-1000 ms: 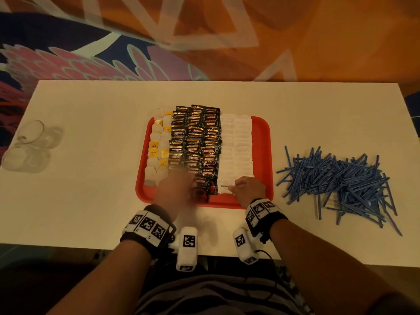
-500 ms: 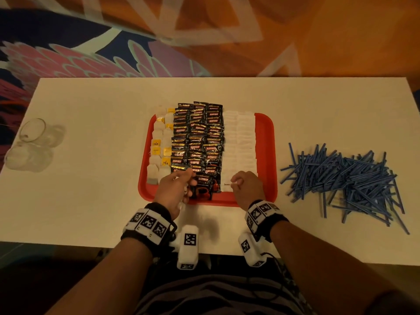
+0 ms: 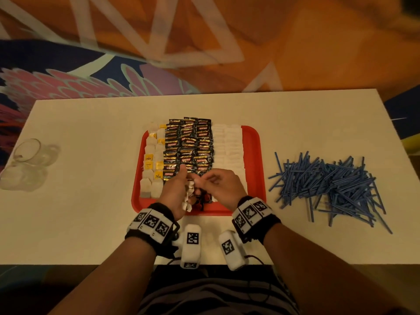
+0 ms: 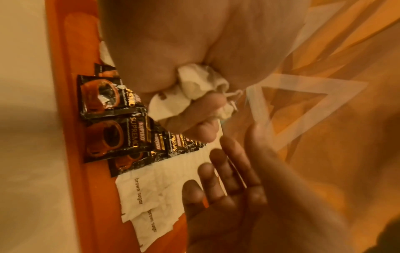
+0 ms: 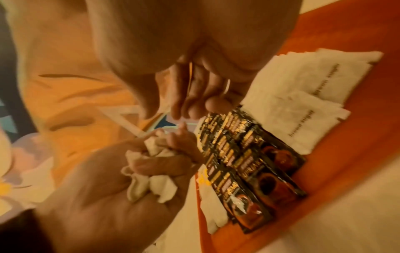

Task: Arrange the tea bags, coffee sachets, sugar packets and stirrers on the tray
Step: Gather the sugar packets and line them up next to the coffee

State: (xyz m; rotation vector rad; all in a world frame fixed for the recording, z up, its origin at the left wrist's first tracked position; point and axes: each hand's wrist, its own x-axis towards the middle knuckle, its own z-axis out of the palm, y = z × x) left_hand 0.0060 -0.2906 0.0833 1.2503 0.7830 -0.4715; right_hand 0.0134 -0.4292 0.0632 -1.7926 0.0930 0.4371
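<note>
Nearest the person, over the tray's near edge, the left hand (image 3: pixel 176 192) was closed around a crumpled bunch of white tea bags (image 4: pixel 195 87), fingers curled tight about them. Just beside it the right hand (image 3: pixel 223 186) had its fingertips bent in toward that bunch; the right wrist view showed a thin yellow tag (image 5: pixel 190 77) edge-on between its fingers, so it seemed to be pinching a tea bag's label, though the blur left that uncertain.

Under the hands, on the red tray (image 3: pixel 255 169), the work looked mostly done. Tea bags with yellow tags (image 3: pixel 152 163) ran along the left edge, black Kopiko coffee sachets (image 3: pixel 189 146) filled the middle up to the far edge, and white brown sugar packets (image 3: pixel 229 148) lay in columns right of them. A bare strip of tray remained along the right edge.

What was left, I judged, was the handful of tea bags and all the stirring sticks: the blue stirrers (image 3: pixel 329 185) lay in a loose heap on the table (image 3: pixel 91 223), well apart from the tray, toward the right edge. Two clear glasses (image 3: pixel 25 164) sat at the left edge.
</note>
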